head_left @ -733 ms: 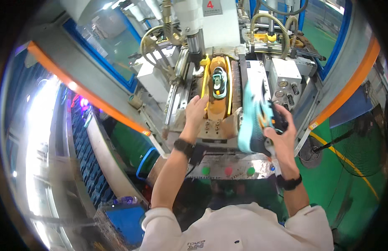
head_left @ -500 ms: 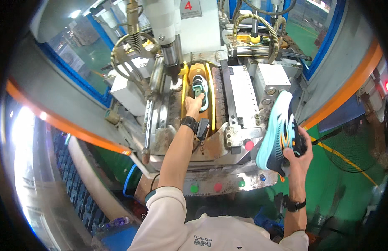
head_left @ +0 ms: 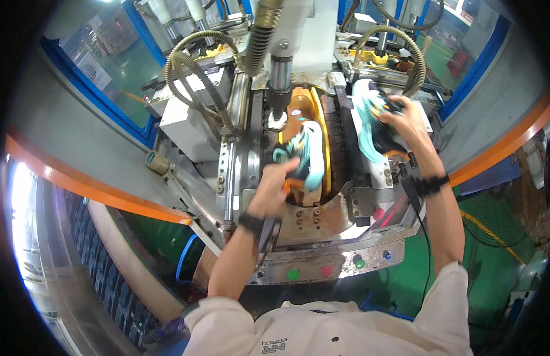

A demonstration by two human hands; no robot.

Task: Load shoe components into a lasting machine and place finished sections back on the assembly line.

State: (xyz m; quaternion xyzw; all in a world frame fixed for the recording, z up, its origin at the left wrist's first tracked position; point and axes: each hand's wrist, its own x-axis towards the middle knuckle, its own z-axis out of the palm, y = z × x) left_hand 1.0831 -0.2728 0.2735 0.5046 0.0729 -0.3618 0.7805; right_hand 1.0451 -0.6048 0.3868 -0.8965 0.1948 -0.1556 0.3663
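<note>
A sneaker (head_left: 313, 155) in teal, white and black is tilted over the near half of the brown, yellow-edged trough (head_left: 299, 108). My left hand (head_left: 275, 188) is closed on its near left side; motion blurs the fingers a little. A similar sneaker (head_left: 365, 121) hangs over the machine's right side, its pale toe pointing away from me. Around its dark collar my right hand (head_left: 410, 126) is closed, thumb on the near side. A metal press rod (head_left: 279, 86) with a white tip (head_left: 278, 122) stands just left of the trough.
Ribbed hoses (head_left: 199, 65) arch at the left, with another hose (head_left: 399, 31) at the right rear. Along the machine's front runs a panel (head_left: 269, 276) with coloured buttons. Curved orange-edged guards (head_left: 103, 193) flank both sides. A round wire guard (head_left: 494, 216) stands at the right.
My left hand has lifted its sneaker out of the trough and toward me. My right hand has carried the other sneaker forward, over the machine's right side. The view has shifted.
</note>
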